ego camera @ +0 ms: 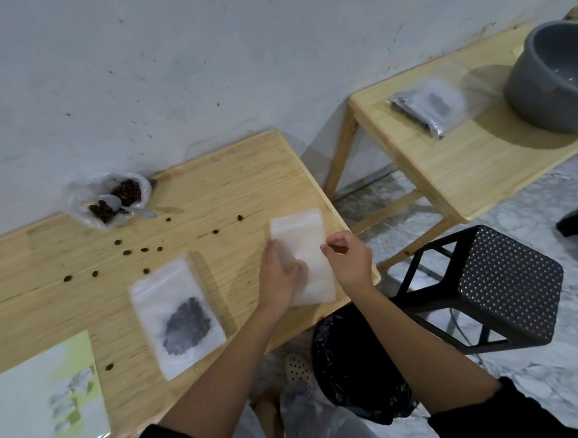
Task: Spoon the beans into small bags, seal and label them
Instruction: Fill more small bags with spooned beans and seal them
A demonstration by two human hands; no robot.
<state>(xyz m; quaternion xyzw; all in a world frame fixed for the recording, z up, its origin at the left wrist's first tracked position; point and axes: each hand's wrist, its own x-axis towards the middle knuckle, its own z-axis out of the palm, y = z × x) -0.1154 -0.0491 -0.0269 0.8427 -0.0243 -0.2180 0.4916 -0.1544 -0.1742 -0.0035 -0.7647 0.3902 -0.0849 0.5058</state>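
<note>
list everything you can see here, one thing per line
near table: one, light wood, against the wall
open bean bag: one, clear, brown beans inside, table's far left
spoon: one, whitish, in the open bean bag
loose beans: about eleven, brown, scattered on near table
filled bag: one, frosted, dark beans inside, on near table
empty bag: one or a stack, white, table's right end
printed sheet: one, green-white, table's near left
second table: one, light wood, right
basin: one, grey, on second table
packed bags: count unclear, clear, on second table
stool: one, black, floor right
bin liner: one, black, under near table's edge
sandal: one, white, floor
left hand: rests on the empty bag
right hand: pinches the empty bag's right edge
</note>
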